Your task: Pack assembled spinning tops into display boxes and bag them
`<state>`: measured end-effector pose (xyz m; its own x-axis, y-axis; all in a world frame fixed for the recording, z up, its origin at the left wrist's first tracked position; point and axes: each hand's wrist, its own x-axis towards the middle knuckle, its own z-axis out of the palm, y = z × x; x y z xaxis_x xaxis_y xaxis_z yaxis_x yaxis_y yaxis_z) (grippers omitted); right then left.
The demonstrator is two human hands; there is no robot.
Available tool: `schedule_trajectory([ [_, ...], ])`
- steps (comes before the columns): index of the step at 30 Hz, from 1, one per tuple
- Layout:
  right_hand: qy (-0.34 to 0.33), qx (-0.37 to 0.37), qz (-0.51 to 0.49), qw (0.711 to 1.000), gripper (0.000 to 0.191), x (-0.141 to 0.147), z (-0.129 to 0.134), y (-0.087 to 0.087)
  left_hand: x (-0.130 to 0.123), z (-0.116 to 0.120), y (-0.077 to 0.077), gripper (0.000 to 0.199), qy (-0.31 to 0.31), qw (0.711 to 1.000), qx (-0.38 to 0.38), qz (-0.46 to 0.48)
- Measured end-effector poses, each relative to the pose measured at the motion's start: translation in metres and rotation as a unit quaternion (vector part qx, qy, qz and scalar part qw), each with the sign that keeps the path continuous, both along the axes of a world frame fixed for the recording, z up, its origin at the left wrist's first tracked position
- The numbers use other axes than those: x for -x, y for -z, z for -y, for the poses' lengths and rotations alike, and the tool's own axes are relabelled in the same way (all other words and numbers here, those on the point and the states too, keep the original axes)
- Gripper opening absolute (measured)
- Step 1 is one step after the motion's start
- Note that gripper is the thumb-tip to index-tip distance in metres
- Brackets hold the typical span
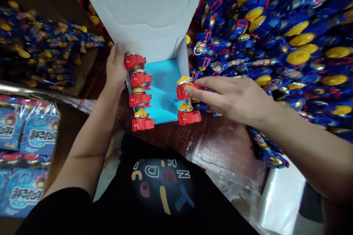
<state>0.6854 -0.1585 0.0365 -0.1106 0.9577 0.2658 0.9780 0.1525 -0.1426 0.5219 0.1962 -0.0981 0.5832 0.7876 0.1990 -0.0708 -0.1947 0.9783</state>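
Observation:
An open display box [162,91], white with a light blue inside, stands in front of me with its lid raised. Several red toys [140,100] with silver and yellow tops line its left edge. Two more sit on the right edge: a lower one [189,114] and an upper one [184,89]. My right hand [228,97] pinches the upper toy between thumb and fingers. My left hand [117,67] is closed on the box's left side near the back, beside the rearmost red toy.
A large pile of blue toys [298,36] covers the right side. At the left are a carton [86,69] of small blue-and-yellow pieces and, below it, packed blue boxes [38,132]. Plastic film lies near the table's front edge.

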Motion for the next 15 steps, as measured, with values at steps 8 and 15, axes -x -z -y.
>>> schedule_trajectory([
  [8,-0.010,0.092,0.106,0.990,0.046,0.018,-0.010,-0.012,0.003,0.013,-0.012,0.090,-0.005,1.000,0.023,0.019],
  [15,0.114,0.119,0.028,0.986,0.062,0.001,0.005,-0.002,0.017,0.036,-0.038,0.053,-0.046,0.999,-0.008,-0.027],
])
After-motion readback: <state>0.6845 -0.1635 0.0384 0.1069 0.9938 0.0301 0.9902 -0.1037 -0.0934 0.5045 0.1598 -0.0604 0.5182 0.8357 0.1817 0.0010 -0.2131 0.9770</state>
